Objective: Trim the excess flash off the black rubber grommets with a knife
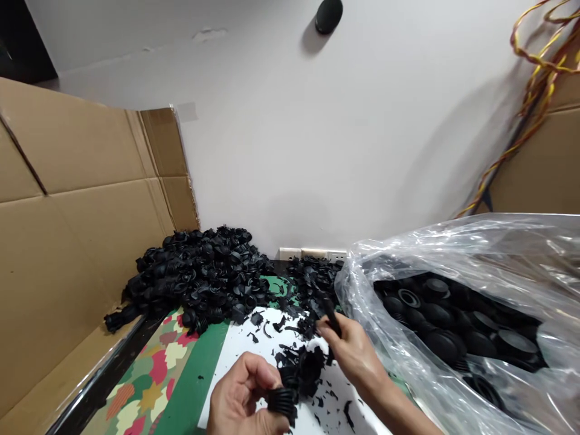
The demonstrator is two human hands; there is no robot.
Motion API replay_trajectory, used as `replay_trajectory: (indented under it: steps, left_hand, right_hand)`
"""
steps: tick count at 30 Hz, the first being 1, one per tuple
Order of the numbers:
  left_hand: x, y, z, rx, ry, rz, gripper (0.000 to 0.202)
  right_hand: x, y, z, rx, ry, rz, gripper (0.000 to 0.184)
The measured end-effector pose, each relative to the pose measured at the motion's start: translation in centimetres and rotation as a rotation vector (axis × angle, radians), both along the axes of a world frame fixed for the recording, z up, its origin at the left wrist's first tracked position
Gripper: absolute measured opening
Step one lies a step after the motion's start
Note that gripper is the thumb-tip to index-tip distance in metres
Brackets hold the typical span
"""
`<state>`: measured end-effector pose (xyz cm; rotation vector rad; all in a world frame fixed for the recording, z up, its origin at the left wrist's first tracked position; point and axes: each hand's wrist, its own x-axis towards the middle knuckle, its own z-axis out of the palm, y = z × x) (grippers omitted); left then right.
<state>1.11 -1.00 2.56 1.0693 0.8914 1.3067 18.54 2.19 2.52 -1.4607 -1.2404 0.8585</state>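
My left hand (247, 393) is closed, its thumb and fingers pinching a black ribbed rubber bellows (283, 403) above a white sheet (247, 341). To the right, the fingers of my right hand (356, 350) wrap around a slim black tool (332, 317); its working end cannot be made out against the dark scraps. Between the hands sits a clump of black rubber trimmings (312, 368), with smaller shavings scattered over the sheet.
Black ribbed rubber parts form a large pile (212, 272) beside a cardboard panel (90, 199) on the left. More scraps (312, 275) lie near a power strip (312, 254) by the wall. A clear plastic bag (480, 248) with black rubber parts (437, 344) stands right.
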Motion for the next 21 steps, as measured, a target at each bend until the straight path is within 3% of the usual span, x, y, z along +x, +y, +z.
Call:
replay_trajectory:
  steps: [2, 9, 16, 21]
  left_hand:
    - [-0.3, 0.2, -0.3, -0.006, -0.021, 0.011, 0.03]
    - [0.1, 1.3, -1.4, 0.01, -0.038, 0.11, 0.023]
    - [0.1, 1.6, -1.3, -0.22, -0.197, -0.042, 0.035]
    - [0.4, 1.8, -1.0, -0.197, -0.085, 0.031, 0.032]
  right_hand:
    - [0.8, 0.2, -0.3, 0.003, -0.023, -0.022, 0.021]
    - [-0.2, -1.3, 0.1, 0.04, -0.027, 0.163, 0.028]
    - [-0.8, -2.1, 0.4, 0.004, 0.032, 0.203, 0.029]
    - [-1.1, -2.2, 0.0, 0.008, 0.096, 0.254, 0.029]
